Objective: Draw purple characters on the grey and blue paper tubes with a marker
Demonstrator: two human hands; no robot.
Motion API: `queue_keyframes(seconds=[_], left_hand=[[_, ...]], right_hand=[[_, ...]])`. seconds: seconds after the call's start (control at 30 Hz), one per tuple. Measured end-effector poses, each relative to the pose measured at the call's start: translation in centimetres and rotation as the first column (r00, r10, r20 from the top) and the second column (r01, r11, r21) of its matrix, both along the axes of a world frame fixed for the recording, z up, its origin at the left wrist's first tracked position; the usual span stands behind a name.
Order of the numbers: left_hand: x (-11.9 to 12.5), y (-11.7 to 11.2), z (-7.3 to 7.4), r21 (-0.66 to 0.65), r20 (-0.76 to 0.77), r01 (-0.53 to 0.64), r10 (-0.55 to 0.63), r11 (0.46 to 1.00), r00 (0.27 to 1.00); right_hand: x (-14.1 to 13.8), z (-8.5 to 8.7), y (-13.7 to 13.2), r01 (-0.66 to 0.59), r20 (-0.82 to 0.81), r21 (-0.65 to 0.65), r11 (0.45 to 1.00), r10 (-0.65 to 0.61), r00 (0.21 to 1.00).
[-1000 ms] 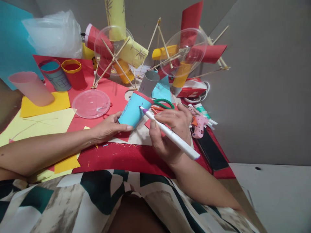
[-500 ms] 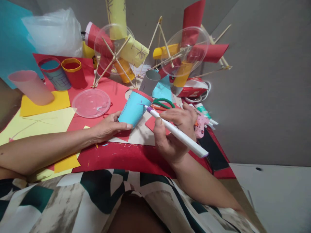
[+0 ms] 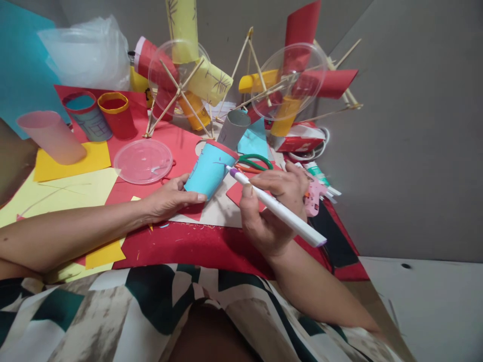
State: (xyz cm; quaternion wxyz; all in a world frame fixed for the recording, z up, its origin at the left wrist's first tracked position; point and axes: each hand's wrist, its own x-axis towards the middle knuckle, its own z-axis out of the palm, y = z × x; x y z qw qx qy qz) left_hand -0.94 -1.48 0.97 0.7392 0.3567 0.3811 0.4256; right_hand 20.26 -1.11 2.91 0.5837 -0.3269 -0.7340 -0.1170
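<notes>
My left hand (image 3: 175, 197) is closed around the lower end of a light blue paper cylinder (image 3: 207, 173), which leans to the right and has a red rim. Dark marker lines show on its left side and near the top. Between the fingers and thumb of my right hand (image 3: 273, 208) is a white marker pen (image 3: 281, 208) with a purple collar. Its tip is at the cylinder's right side, touching or very close. Just behind the cylinder stands a grey cardboard tube (image 3: 234, 129). Green-handled scissors (image 3: 256, 162) lie beyond the marker's tip.
Left of the cylinder lies a clear plastic lid (image 3: 143, 162). A pink translucent cup (image 3: 53, 138), a blue-grey decorated tube (image 3: 88, 118) and a red tube (image 3: 118, 118) stand farther left. Stick-and-paper wheels (image 3: 179, 83) rise behind. To the right are a pink glue gun (image 3: 312, 196) and a dark phone (image 3: 335, 236).
The whole view has shifted slightly. Both hands keep their grips, and the marker's tip stays by the same area of the blue cylinder, with a short line beside it.
</notes>
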Motion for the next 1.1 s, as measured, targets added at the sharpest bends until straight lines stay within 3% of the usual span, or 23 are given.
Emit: queue_keyframes(seconds=[1.1], left_hand=[[0.1, 0.1, -0.3, 0.024, 0.068, 0.018, -0.02, 1.0, 0.998]], right_hand=[[-1.7, -0.5, -1.0, -0.087, 0.09, -0.035, 0.996, 0.089, 0.992]])
